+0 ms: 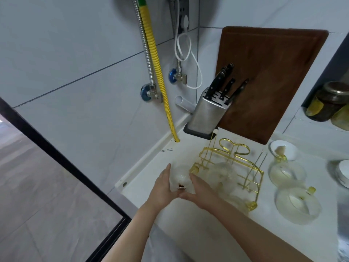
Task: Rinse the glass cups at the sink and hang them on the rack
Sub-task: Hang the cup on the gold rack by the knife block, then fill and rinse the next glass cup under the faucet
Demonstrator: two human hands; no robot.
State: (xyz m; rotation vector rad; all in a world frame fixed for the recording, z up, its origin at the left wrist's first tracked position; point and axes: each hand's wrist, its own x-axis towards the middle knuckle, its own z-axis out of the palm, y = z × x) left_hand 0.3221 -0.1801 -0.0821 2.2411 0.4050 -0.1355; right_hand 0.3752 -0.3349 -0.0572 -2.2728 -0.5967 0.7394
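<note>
Both hands, left grip (164, 188) and right grip (200, 193), clasp one glass cup (180, 179) near the desk's left edge, just beside the gold rack (243, 167). Risk: wet glass slipping, or striking the rack's wire while being hung.

Knife block (205, 112) before cutting board (268, 76)

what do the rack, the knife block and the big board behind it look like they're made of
Rack: thin metal wire with a shiny gold finish, probably plated; it glints.
Knife block: brushed steel by its dull grey sheen, on a dark base, likely plastic.
Board: dark brown wood, matt, with faint grain.
</note>
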